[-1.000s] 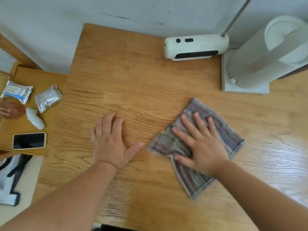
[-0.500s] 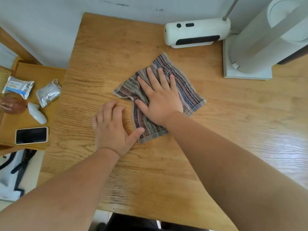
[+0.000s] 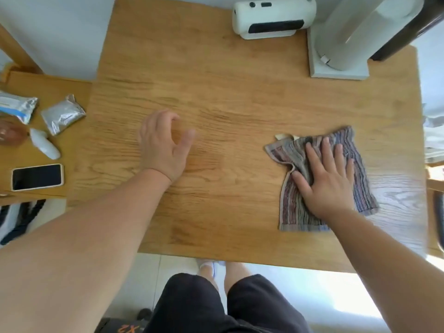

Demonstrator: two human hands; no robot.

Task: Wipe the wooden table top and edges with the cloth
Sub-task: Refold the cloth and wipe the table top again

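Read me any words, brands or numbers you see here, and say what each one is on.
"X2", orange, seen upside down, on a dark object on the floor at the bottom edge.
Blue-and-white foil packet on the side table: printing too blurred to read.
White device at the table's back: no readable text.

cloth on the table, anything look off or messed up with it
The striped cloth is bunched, not flat: its left edge is folded and wrinkled beside the right hand pressing on it, and a pale tag sticks out at the top corner. No spill or damage shows.
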